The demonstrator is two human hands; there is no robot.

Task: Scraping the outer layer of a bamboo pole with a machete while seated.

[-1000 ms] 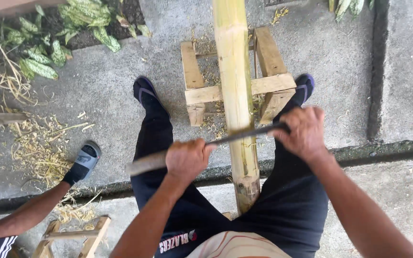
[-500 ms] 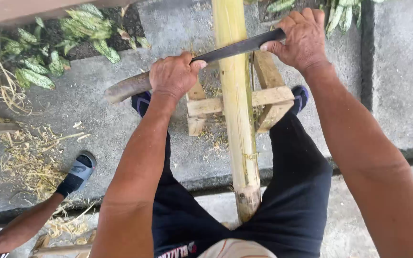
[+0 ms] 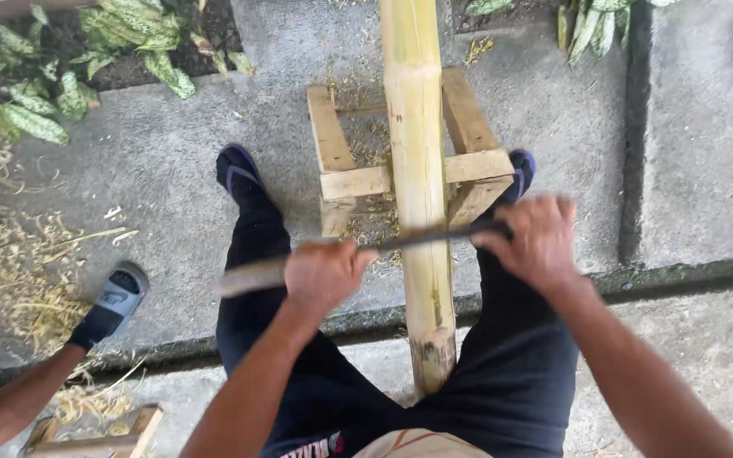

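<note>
**Head view: blade drawn back down the pole**

Head camera, looking down past both forearms. Compared with half a second ago, the long dark metal blade [image 3: 417, 240] sits much nearer the body: it was high up the pole, above the stand's crossbar, and now crosses the pole below that crossbar. Reads as one pulling stroke along the surface, so the scraping of this face appears under way, not finished.

Left hand [image 3: 326, 273] is closed around the blade's pale handle end; right hand [image 3: 536, 242] is closed over the far end of the blade. Both fists are clenched on it, and the right one is motion-blurred.

Thick yellow-green bamboo pole [image 3: 417, 170] runs from the top edge towards the lap, between the knees, resting on a low wooden trestle stand [image 3: 358, 181]. Its cut end lies near the dark shorts.

Surface: grey concrete paving [image 3: 171, 170] with a shallow gutter line across it. Pale bamboo shavings [image 3: 27, 271] are heaped at left. Green spotted-leaf plants [image 3: 86, 59] grow along the top edge. Another person's leg in a grey sandal [image 3: 112, 301] shows at lower left, well apart from the pole.
</note>
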